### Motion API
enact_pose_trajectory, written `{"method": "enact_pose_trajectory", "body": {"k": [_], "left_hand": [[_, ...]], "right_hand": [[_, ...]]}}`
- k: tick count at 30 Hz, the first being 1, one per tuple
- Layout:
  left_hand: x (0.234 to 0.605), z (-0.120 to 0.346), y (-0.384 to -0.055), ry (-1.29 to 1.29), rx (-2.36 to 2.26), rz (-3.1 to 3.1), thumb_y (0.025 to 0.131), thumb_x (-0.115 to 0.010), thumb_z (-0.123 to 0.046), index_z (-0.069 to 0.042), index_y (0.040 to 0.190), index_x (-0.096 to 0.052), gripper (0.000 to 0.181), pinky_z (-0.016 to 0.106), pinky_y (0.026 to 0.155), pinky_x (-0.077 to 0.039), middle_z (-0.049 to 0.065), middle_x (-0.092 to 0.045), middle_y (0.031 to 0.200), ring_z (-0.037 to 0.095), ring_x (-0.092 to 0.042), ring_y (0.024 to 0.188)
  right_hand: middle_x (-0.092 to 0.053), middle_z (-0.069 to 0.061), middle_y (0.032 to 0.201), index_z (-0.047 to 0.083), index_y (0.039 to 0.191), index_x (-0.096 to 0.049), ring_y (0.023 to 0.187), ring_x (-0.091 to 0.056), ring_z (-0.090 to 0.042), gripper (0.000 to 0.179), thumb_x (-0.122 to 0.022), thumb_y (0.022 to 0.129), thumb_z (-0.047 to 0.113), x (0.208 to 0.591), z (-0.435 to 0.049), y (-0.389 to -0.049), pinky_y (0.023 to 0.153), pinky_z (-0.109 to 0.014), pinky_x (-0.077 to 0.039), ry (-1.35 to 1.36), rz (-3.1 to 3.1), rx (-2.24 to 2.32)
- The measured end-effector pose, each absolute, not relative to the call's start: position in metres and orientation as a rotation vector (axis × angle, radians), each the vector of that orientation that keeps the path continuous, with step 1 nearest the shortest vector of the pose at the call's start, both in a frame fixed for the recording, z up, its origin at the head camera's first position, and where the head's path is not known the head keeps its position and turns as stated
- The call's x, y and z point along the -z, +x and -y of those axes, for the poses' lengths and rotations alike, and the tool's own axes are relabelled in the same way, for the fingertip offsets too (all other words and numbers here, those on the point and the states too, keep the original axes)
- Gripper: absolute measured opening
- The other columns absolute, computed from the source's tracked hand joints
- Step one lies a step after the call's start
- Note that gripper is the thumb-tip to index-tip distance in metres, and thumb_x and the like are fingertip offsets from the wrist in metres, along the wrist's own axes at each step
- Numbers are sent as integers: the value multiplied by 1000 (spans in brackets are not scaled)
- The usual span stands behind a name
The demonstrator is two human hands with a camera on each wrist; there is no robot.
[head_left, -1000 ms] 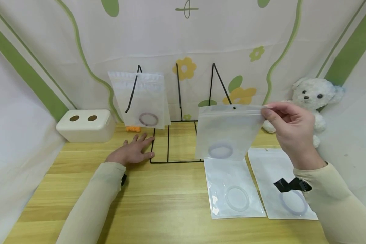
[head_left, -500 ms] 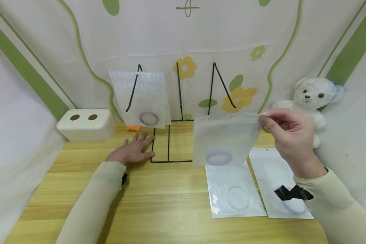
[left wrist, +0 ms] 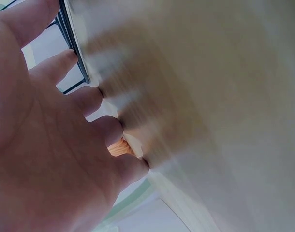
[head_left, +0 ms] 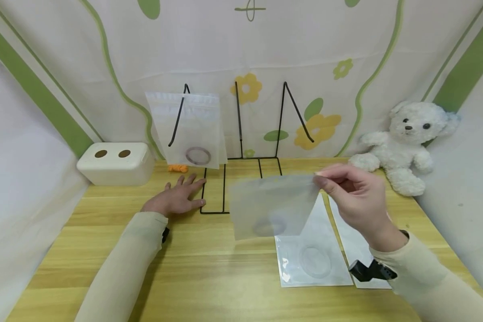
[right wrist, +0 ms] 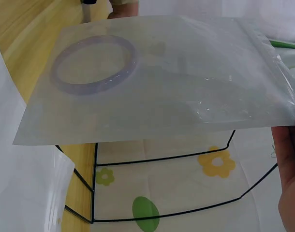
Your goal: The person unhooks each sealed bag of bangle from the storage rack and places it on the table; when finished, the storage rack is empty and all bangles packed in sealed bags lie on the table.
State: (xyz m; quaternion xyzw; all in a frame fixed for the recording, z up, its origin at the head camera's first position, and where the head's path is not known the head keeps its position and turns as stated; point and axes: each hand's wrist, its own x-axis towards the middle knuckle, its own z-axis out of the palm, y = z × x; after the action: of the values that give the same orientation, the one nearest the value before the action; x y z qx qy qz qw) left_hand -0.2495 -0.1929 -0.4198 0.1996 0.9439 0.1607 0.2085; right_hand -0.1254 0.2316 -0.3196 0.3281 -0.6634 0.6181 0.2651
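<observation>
White, translucent plastic formed the pouch (head_left: 271,201) that the right hand (head_left: 354,201) pinched at one corner; it hung to that hand's left, a purplish ring (right wrist: 80,89) inside. Two other pouches (head_left: 291,275) lay on the counter (head_left: 225,286) below. The left hand (head_left: 175,197), fingers spread, touched the black wire rack (head_left: 224,190).

Soft, even light filled the head view; both wrist views were dimmer.
A faint shadow edged the cream left sleeve (head_left: 122,266) on the yellow wood-grain tabletop (head_left: 221,281), and white glare spotted the flat white plastic bag (head_left: 318,243). The raised translucent plastic bag (head_left: 271,201) looked slightly blurred there, flecked with highlights in the right wrist view. Under the bare left hand (left wrist: 51,140), brown finger shadows crossed a hazy, out-of-focus tabletop.
</observation>
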Motion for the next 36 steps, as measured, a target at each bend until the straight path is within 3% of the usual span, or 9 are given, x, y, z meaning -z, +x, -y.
{"method": "enact_pose_trajectory", "body": {"k": [11, 16, 22, 30, 36], "left_hand": [[420, 193, -250, 549, -457, -2622, 111, -54, -52, -21, 175, -22, 77, 86, 122, 0, 23, -4, 182, 57, 4, 165], [421, 194, -250, 554, -466, -2623, 111, -55, -51, -20, 174, -23, 77, 87, 122, 0, 23, -4, 182, 58, 3, 164], [419, 193, -249, 571, -460, -2633, 111, -55, -53, -19, 174, -23, 79, 88, 121, -2, 25, -5, 181, 59, 2, 164], [420, 194, -250, 547, -463, -2609, 101, -48, -79, -24, 175, -18, 97, 86, 122, 2, 20, -1, 183, 55, 7, 166], [430, 200, -257, 554, -538, -2622, 102, -51, -73, -28, 173, -29, 87, 87, 120, 2, 21, -6, 182, 58, 4, 165]], "right_hand": [[-82, -4, 107, -11, 104, -77, 93, -78, -10, 12, -75, 92, -15, 329, -200, -112, 77, -18, -62, 1075, 1749, -1769], [-81, 1, 110, -9, 105, -76, 93, -77, -7, 15, -73, 93, -18, 334, -188, -107, 76, -18, -62, 1065, 1813, -1789], [-79, 13, 105, -8, 102, -75, 83, -73, -4, 12, -73, 93, -16, 341, -176, -107, 70, -19, -61, 897, 2020, -1786], [-79, 12, 98, -5, 101, -77, 77, -71, -9, 10, -73, 95, -13, 344, -166, -122, 69, -20, -59, 740, 2085, -1772], [-79, 12, 93, -1, 102, -79, 76, -72, -11, 6, -76, 98, -2, 346, -166, -141, 71, -23, -62, 532, 2238, -1756]]}}
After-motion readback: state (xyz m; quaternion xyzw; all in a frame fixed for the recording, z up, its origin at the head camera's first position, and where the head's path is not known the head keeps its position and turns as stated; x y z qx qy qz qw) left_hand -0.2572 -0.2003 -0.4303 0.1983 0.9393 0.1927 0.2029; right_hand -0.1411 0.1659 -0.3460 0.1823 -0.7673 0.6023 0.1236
